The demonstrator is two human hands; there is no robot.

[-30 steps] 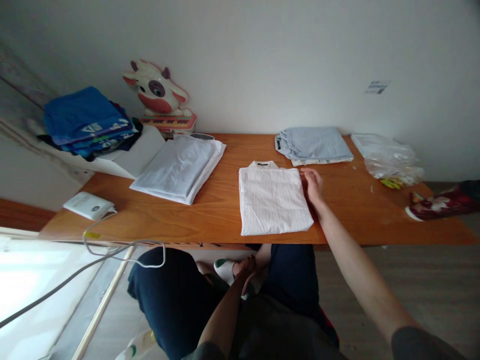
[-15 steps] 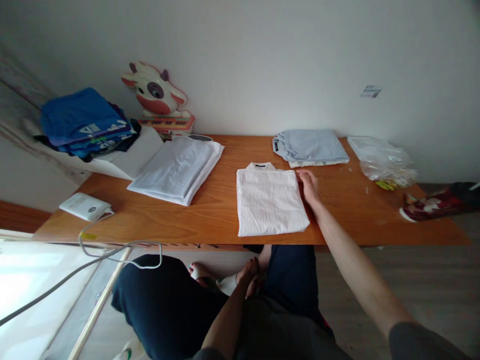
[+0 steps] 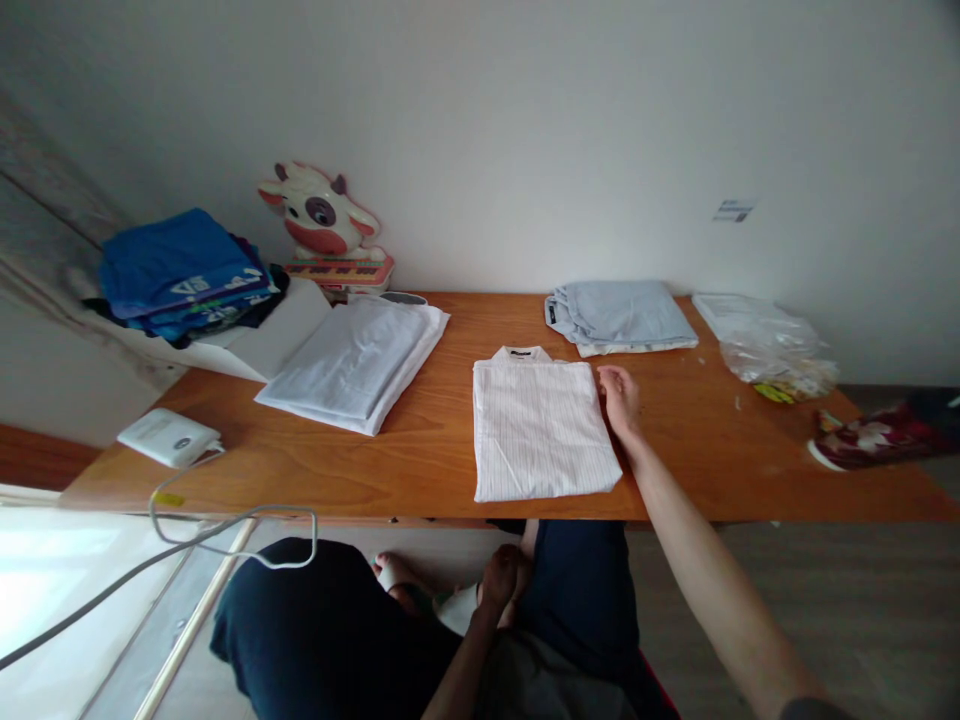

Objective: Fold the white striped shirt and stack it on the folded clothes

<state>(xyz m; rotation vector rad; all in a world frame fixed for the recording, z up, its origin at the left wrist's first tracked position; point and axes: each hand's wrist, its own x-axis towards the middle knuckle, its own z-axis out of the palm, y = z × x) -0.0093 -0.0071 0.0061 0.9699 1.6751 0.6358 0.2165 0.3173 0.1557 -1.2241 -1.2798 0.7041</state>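
In the head view, your folded striped shirt [image 3: 544,430] lies flat on the wooden table [image 3: 382,480], near the front edge and straight ahead of you. Its collar points away toward the wall [image 3: 480,130]. The folded body is roughly square, so no long axis stands out clearly; the line from collar to near edge runs almost straight out from you, the stripes along it.

Of your 2 hands, the right hand [image 3: 621,400] is nearer. It rests just beside the shirt's upper right side, so the shirt lies immediately to its left. Its fingers are loosely curled, not spread wide, and you have nothing visible in them. Your left hand [image 3: 504,582] is down between your knees, below the table's front edge; from there the shirt lies ahead and higher up.

You cannot tell here whether the right fingertips touch the cloth or stop short of it. The left hand is in shadow by your lower leg, its fingers bunched, and whether it grips anything cannot be made out. The shirt's underside and inner folds are hidden, the collar label is too small to read, and the dark red object [image 3: 892,435] at far right is partly cut off.
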